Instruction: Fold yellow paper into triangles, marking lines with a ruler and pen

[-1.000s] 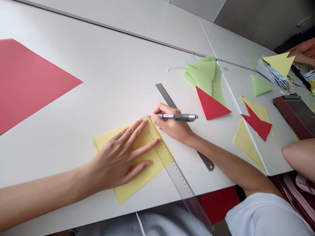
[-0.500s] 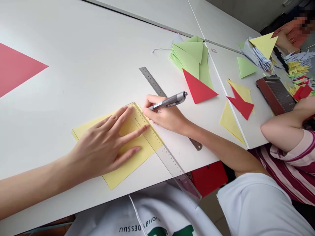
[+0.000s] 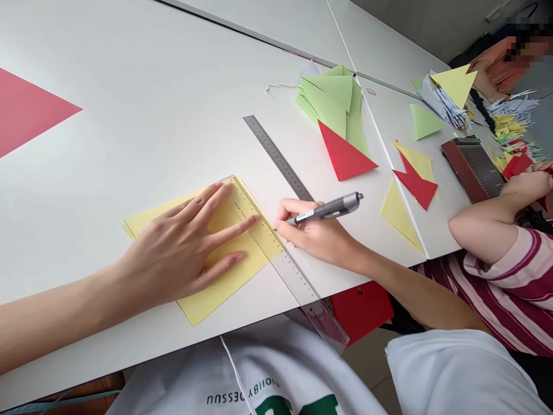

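My left hand [image 3: 185,242] lies flat with its fingers spread, pressing on a yellow sheet of paper [image 3: 207,302] and a clear plastic ruler [image 3: 298,276]. The ruler runs along the paper's right side, and its lower end sticks out past the table edge. My right hand [image 3: 317,233] pinches a grey pen [image 3: 332,207] whose tip is at the ruler's right edge, by the paper's margin. Beyond that hand a steel ruler [image 3: 276,155] lies on the table, its lower part hidden behind the hand.
Green folded papers [image 3: 328,95] are stacked at the back, with a red paper triangle [image 3: 345,153] over them. A pink paper [image 3: 30,112] lies at the far left. Toward the right are a paper trimmer [image 3: 473,167] and a co-worker's arm [image 3: 484,225] in a striped sleeve.
My right hand has slid the pen down along the ruler's edge, toward me and to the right. My left hand stays in place on the ruler and paper.
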{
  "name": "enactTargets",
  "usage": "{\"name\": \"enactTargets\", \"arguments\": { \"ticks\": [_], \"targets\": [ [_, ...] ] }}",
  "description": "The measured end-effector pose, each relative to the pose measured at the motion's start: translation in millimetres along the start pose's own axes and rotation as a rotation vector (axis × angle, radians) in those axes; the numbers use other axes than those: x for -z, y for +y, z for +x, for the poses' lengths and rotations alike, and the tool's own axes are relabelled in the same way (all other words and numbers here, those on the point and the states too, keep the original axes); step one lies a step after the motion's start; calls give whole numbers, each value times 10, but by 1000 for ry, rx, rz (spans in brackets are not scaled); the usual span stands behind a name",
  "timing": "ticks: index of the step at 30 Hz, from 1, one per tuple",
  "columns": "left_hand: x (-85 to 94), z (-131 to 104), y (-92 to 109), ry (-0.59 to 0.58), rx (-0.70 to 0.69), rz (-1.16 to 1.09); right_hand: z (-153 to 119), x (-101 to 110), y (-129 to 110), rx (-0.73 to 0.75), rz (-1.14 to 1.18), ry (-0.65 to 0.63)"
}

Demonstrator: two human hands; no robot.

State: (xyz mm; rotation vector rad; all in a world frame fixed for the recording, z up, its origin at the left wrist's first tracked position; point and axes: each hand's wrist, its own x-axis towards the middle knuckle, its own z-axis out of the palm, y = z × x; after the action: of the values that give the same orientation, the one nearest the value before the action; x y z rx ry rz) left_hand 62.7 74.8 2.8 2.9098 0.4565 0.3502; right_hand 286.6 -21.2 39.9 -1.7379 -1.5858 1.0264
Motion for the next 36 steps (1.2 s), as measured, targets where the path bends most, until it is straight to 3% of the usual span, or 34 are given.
{"name": "enactTargets", "arguments": {
  "ticks": [10, 15, 20, 22, 25, 27, 31, 36],
  "targets": [
    [-79, 13, -96, 84, -76, 38, -378, 51, -34, -130, 13, -4],
    [-85, 3, -92, 81, -82, 47, -392, 60, -20, -50, 48, 82],
    [-70, 7, -97, 58, -70, 45, -434, -65, 112, 24, 160, 206],
    [-67, 6, -94, 66, -65, 40, -545, -136, 164, 79, 90, 252],
    [-64, -1, -84, 87, -55, 41, -809, -251, 235, 284, -173, 280],
    [-68, -9, -82, 96, -58, 69, -1008, -332, 282, 396, -319, 229],
    [-89, -22, -94, 118, -69, 137, -1329, -498, 366, 366, -520, 114],
    [-112, -22, -105, 199, -37, 92, -1488, -588, 433, 310, -472, 249]
  ]
}}
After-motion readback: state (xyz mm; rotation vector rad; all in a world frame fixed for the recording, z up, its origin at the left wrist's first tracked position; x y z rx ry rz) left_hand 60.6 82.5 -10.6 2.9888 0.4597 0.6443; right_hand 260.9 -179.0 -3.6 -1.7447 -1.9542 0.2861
